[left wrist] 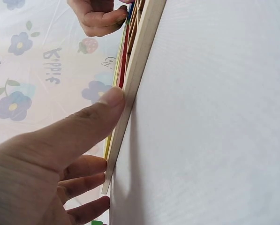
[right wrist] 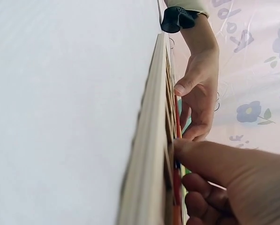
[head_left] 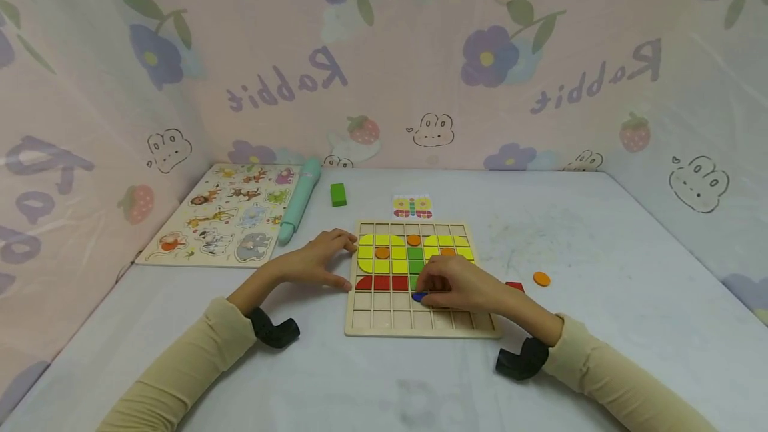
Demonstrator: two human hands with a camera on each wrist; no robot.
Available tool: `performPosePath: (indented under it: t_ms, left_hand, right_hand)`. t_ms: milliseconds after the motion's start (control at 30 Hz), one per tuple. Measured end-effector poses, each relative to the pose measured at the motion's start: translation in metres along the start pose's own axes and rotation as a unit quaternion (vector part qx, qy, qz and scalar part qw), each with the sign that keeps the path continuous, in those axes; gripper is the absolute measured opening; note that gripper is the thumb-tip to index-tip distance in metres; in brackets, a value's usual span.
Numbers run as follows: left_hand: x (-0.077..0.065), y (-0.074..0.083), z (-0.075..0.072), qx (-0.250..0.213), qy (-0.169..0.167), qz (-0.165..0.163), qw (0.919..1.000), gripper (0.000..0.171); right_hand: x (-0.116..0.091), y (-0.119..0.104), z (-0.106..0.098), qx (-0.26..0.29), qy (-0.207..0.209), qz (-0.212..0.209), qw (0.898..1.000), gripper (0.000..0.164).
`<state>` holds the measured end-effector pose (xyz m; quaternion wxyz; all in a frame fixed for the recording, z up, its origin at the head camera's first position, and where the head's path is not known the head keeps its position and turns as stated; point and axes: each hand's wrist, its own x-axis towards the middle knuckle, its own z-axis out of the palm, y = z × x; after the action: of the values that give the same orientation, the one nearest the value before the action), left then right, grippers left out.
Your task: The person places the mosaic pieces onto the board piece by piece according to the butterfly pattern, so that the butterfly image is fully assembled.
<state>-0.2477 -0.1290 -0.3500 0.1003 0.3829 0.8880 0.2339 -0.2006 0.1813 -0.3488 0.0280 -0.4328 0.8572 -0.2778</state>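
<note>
A wooden grid board (head_left: 384, 323) lies on the table with yellow, red, green and orange flat pieces in its upper cells. My right hand (head_left: 459, 283) is over the board's middle, its fingers curled. Between thumb and fingertips it pinches a blue rounded piece (head_left: 419, 297), just below the green column (head_left: 415, 260); the hand covers part of that piece. My left hand (head_left: 315, 260) touches the board's left edge with extended fingers; in the left wrist view the thumb (left wrist: 112, 97) presses against the rim. A small pattern card (head_left: 412, 207) lies behind the board.
Right of the board are an orange disc (head_left: 542, 279) and a red piece (head_left: 515, 286), partly hidden by the right arm. A green block (head_left: 339, 195) stands behind left. Farther left lie a mint-green stick-like object (head_left: 300, 200) and an animal puzzle board (head_left: 204, 259).
</note>
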Motion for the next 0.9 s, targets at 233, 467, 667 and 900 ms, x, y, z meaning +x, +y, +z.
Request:
performPosePath:
  t_ms: [233, 467, 667, 900]
  left_hand:
    - [0.000, 0.001, -0.001, -0.005, 0.000, -0.001, 1.0000, 0.061]
    - [-0.001, 0.003, -0.002, -0.005, -0.001, -0.001, 1.0000, 0.061]
    - [-0.001, 0.003, -0.002, -0.005, -0.001, -0.003, 1.0000, 0.061]
    - [-0.002, 0.003, -0.003, -0.005, 0.001, -0.002, 1.0000, 0.062]
  right_hand:
    - [-0.001, 0.001, 0.001, 0.001, 0.012, 0.024, 1.000, 0.011]
    - [-0.001, 0.000, 0.001, 0.001, 0.018, 0.031, 0.999, 0.012]
    - [-0.004, -0.001, -0.009, -0.011, 0.014, 0.042, 0.999, 0.016]
    - [-0.031, 0.012, -0.039, -0.045, 0.055, 0.082, 0.994, 0.014]
